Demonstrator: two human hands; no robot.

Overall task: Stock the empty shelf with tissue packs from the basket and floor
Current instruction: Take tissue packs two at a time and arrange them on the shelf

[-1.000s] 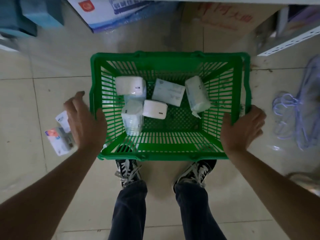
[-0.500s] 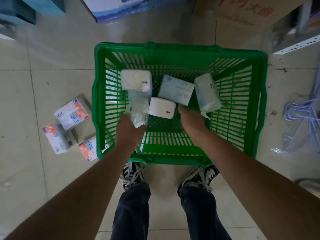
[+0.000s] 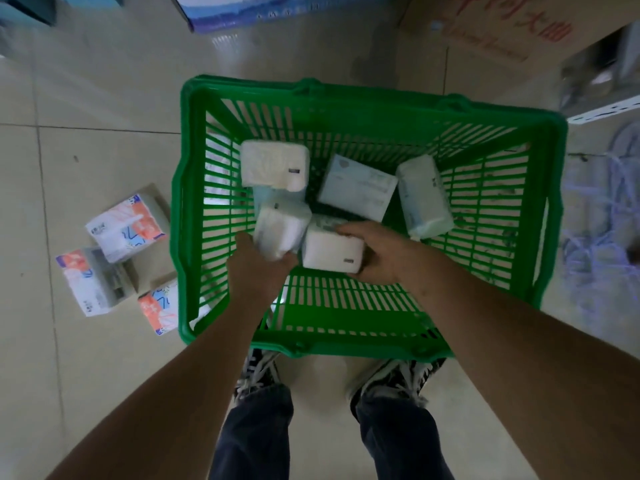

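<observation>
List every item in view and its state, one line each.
Green slatted plastic basket: on the floor, holding white packs.
Left hand: gripping a white tissue pack.
Right hand: gripping a white rectangular pack.
Three other white packs: loose in the basket.
Orange-and-blue printed tissue packs: lying on the floor, left of the basket.

I stand on a glossy beige tiled floor (image 3: 104, 81) crossed by thin dark grout lines, under dim, flat light. Ahead of me lie a blue-and-white printed carton (image 3: 263, 8) and a brown cardboard box (image 3: 502, 26) with red characters. A white metal shelf edge (image 3: 604, 110) juts in at my right.
</observation>
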